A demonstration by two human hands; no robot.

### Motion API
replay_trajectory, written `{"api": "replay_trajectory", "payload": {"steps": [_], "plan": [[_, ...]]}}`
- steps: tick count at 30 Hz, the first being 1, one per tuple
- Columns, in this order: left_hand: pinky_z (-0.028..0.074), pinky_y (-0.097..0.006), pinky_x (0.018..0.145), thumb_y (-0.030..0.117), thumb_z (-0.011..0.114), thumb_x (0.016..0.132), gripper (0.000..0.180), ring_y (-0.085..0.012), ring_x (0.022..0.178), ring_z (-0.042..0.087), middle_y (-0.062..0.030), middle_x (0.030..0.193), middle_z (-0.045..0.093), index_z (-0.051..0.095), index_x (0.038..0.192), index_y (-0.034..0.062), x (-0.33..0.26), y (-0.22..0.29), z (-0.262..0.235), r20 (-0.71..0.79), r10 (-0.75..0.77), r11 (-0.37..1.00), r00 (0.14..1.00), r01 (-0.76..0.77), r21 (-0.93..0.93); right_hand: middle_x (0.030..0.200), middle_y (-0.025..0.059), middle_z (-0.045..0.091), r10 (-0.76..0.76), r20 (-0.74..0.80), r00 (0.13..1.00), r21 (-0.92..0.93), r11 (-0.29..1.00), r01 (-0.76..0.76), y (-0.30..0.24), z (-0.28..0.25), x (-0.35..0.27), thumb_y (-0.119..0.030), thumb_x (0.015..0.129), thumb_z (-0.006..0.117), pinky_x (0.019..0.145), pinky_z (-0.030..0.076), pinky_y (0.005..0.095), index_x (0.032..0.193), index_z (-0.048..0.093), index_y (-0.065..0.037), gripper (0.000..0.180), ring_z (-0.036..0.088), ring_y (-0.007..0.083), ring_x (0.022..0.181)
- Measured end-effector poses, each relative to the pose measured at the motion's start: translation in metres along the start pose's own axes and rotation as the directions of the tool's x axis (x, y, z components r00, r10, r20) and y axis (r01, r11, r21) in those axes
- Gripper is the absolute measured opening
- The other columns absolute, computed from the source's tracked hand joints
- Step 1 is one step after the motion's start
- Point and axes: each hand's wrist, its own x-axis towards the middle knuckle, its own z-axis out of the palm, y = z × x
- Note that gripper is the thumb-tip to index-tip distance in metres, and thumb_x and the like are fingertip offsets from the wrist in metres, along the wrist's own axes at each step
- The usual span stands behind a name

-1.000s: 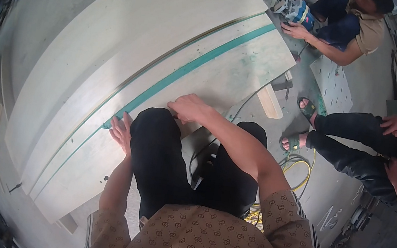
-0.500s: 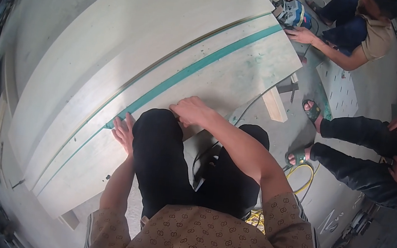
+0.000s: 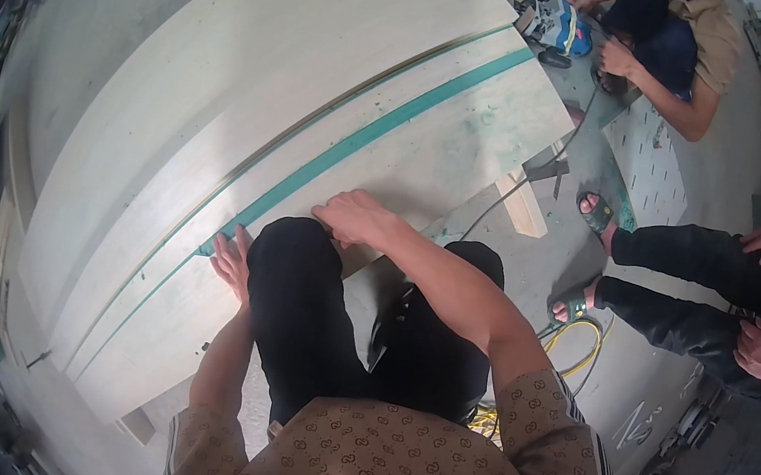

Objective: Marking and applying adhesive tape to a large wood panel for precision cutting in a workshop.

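Two bare hands are pressing flat, fingers spread, on a large pale wooden board (image 3: 252, 115) lying low over the concrete floor (image 3: 630, 386): left hand (image 3: 231, 261) just beside a long teal guide strip (image 3: 365, 139), right hand (image 3: 354, 218) near the board's edge. Yellow cable (image 3: 578, 345) is coiling nearby; a seated person's blue power tool (image 3: 555, 20) is resting at the far corner.

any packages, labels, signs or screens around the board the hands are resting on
No package, label, sign or screen can be made out.
The left hand and right hand rest on a pale wooden board marked only by a plain teal strip.
The blue and white power tool by a co-worker is too small to judge.
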Motion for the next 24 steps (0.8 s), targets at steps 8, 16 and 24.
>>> {"api": "replay_trajectory", "payload": {"steps": [8, 16, 24], "plan": [[0.005, -0.057, 0.117, 0.054, 0.052, 0.093, 0.078, -0.0358, 0.148, 0.009, -0.0225, 0.156, 0.014, 0.024, 0.154, 0.0156, -0.0017, -0.0061, 0.0069, 0.002, -0.012, 1.000, 1.000, 0.012, -0.005, 0.075, 0.0116, 0.070, 0.020, 0.030, 0.999, 0.012, 1.000, -0.021, 0.0013, 0.0024, 0.0028, -0.008, 0.073, 0.068, 0.069, 0.052, 0.0439, 0.089, 0.061, -0.005, 0.018, 0.069, 0.0312, 0.082], [0.005, -0.056, 0.117, 0.055, 0.052, 0.092, 0.079, -0.0354, 0.149, 0.008, -0.0223, 0.156, 0.013, 0.023, 0.155, 0.0163, 0.0001, -0.0006, 0.0059, 0.018, -0.018, 1.000, 1.000, 0.019, -0.015, 0.074, 0.0108, 0.070, 0.033, 0.037, 0.999, -0.005, 0.999, -0.033, 0.0026, 0.0010, -0.0014, -0.011, 0.073, 0.069, 0.070, 0.051, 0.0431, 0.089, 0.061, -0.006, 0.019, 0.069, 0.0307, 0.083], [0.005, -0.057, 0.117, 0.054, 0.052, 0.093, 0.078, -0.0355, 0.149, 0.009, -0.0220, 0.156, 0.014, 0.023, 0.155, 0.0162, 0.0000, 0.0001, 0.0034, 0.033, -0.040, 0.999, 0.999, 0.040, -0.012, 0.075, 0.0111, 0.070, 0.036, 0.057, 0.998, -0.016, 0.999, -0.035, -0.0007, -0.0016, -0.0009, -0.010, 0.074, 0.068, 0.070, 0.051, 0.0434, 0.091, 0.062, -0.005, 0.019, 0.069, 0.0310, 0.083]]}}
